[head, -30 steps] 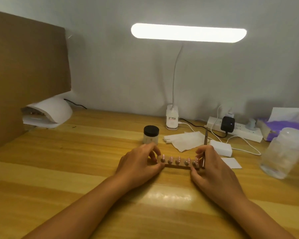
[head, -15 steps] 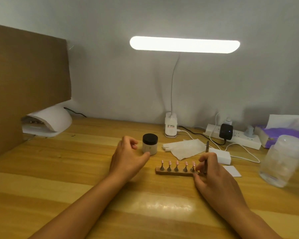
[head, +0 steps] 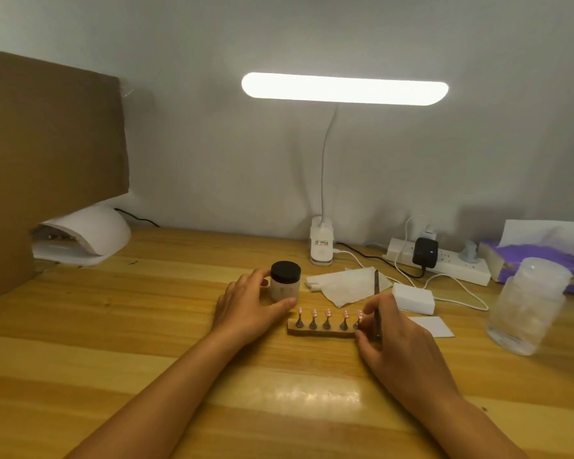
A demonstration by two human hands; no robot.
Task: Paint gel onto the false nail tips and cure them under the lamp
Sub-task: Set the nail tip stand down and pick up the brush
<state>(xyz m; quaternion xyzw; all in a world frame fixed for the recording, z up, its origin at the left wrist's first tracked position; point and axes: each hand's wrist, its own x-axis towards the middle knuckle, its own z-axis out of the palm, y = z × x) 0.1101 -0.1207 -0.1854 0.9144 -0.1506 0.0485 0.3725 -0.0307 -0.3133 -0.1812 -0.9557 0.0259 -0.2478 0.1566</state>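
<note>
At centre frame, the left hand (head: pixel 246 309) curls its fingers and thumb around the black-lidded jar (head: pixel 285 284). Just right of it, the right hand (head: pixel 398 332) pinches a brush (head: pixel 376 286) upright and touches the right end of the wooden strip (head: pixel 318 331), which carries five pink nail tips (head: pixel 327 313). The white curing lamp (head: pixel 90 233) sits at the far left.

Plain grey wall (head: pixel 212 144) behind a wooden table (head: pixel 80 326), lit bar desk lamp (head: pixel 344 88) overhead.

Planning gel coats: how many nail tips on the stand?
5 pink nail tips in one row along the wooden stand; the right hand at its right end could hide another.
</note>
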